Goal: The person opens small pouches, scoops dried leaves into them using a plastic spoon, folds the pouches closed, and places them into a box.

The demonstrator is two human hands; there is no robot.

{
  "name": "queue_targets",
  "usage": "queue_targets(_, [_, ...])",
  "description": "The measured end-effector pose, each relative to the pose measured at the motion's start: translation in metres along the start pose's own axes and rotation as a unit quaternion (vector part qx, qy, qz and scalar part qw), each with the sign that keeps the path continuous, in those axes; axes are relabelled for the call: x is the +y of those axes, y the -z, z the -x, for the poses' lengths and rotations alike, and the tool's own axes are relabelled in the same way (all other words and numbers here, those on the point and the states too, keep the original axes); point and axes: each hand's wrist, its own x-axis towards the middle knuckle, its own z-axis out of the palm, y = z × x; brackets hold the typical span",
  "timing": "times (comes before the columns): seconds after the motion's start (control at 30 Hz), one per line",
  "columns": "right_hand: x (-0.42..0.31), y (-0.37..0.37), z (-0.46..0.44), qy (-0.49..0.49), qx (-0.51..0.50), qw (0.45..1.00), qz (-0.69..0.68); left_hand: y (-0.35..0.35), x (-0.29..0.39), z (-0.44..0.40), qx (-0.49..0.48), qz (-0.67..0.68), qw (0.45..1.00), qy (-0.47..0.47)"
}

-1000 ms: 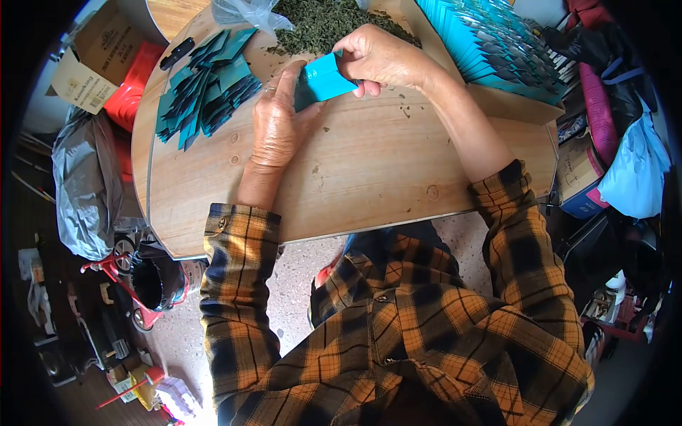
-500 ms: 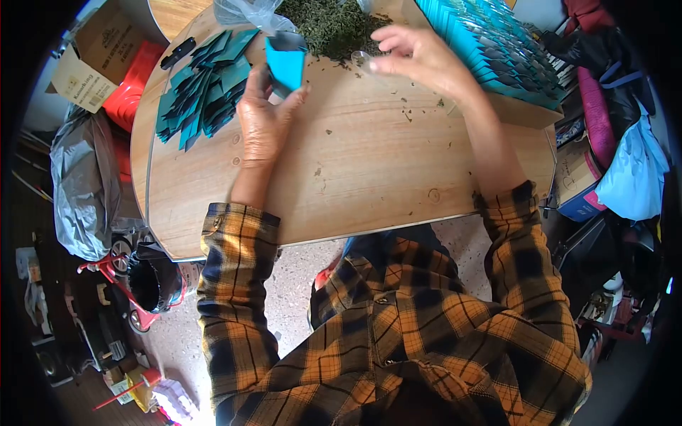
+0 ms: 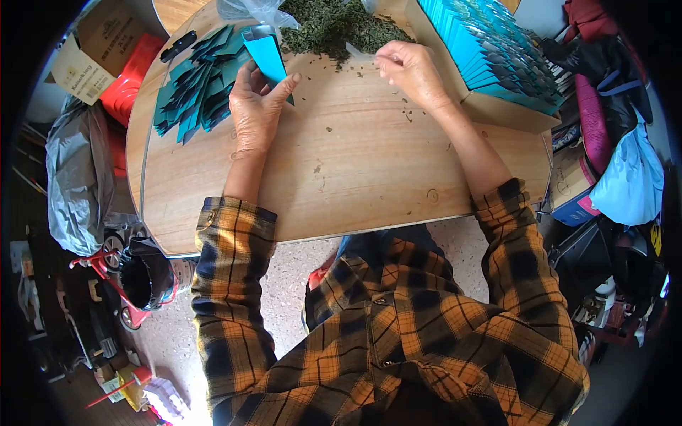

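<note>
My left hand (image 3: 256, 117) grips a teal pouch (image 3: 266, 57) between thumb and fingers, its mouth tilted up and away from me. A small clear scoop (image 3: 361, 55) is pinched in my right hand (image 3: 415, 71), its tip at the near edge of a heap of dried green leaves (image 3: 334, 25). Flat teal pouches (image 3: 202, 85) lie in a loose pile left of my left hand. To the right of my right hand, a cardboard box (image 3: 511, 113) is packed with rows of upright teal pouches (image 3: 490, 57).
The wooden table (image 3: 341, 163) has leaf crumbs scattered over it. A clear plastic bag (image 3: 256, 11) lies beside the heap, and a black object (image 3: 178, 46) rests near the left edge. Bags and cartons crowd both sides, including a grey plastic bag (image 3: 78, 184).
My left hand has shifted slightly left and turned the pouch so its narrow side shows. My right hand has come nearer with its fingers closed in, and the scoop tip now points at the heap.
</note>
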Motion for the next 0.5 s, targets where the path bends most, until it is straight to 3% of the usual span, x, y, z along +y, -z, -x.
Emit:
queue_targets(0.07, [-0.003,0.001,-0.002,-0.012,0.005,0.983,-0.185,-0.001,0.002,0.001,0.001,0.009,1.000,0.002])
queue_targets(0.17, [-0.016,0.004,0.002,-0.059,-0.040,0.968,-0.243,-0.001,0.002,0.000,-0.001,0.014,1.000,0.002])
queue_targets(0.3, [-0.017,-0.001,0.001,-0.081,-0.084,0.956,-0.270,-0.001,-0.002,0.000,-0.001,0.018,1.000,-0.001])
queue_targets(0.5, [0.011,-0.013,-0.016,-0.116,0.007,0.962,-0.246,-0.001,-0.008,-0.001,-0.005,-0.008,1.000,0.000])
